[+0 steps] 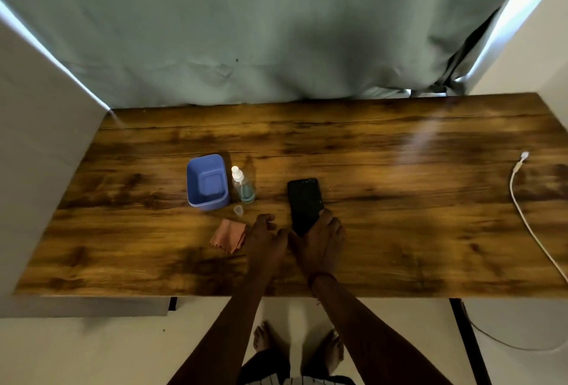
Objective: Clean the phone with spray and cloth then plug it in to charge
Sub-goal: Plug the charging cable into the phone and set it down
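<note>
On the tabletop [399, 169], our right grip [319, 240] clasps the phone [304, 200]; our left grip [266, 238], loosely curled, holds nothing, the cloth [229, 235] at its 9 o'clock.

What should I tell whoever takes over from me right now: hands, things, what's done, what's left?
Right hand grips the near end of the phone.
Left hand holds nothing, beside the cloth.
Spray bottle stands by the blue tub; a small clear cap lies in front of it.
Charging cable lies at the table's right side, not in the phone.
Done: cannot tell whether the phone was sprayed or wiped.
Left: plug it in.
</note>
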